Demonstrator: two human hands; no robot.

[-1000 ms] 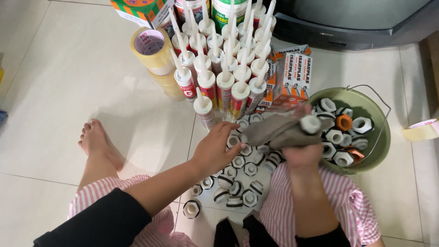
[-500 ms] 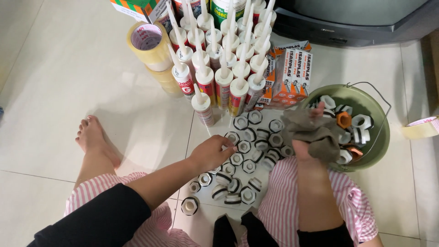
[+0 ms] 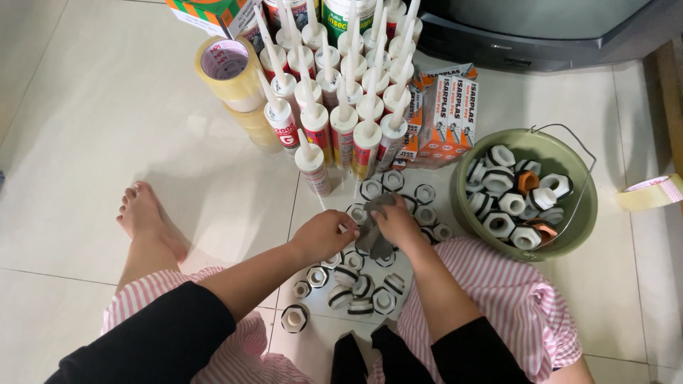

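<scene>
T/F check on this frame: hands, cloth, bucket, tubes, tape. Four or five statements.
1. Both hands meet at a grey cloth over the fittings on the floor. True.
2. The green bucket is empty. False: it holds white fittings and a few orange ones.
3. The sealant tubes lie flat. False: they stand upright, nozzles up.
4. The right hand holds the cloth. True.
5. The left hand rests in the bucket. False: it is over the floor fittings.

One green bucket [image 3: 569, 235]; two hands; one grey rag [image 3: 373, 227].
</scene>
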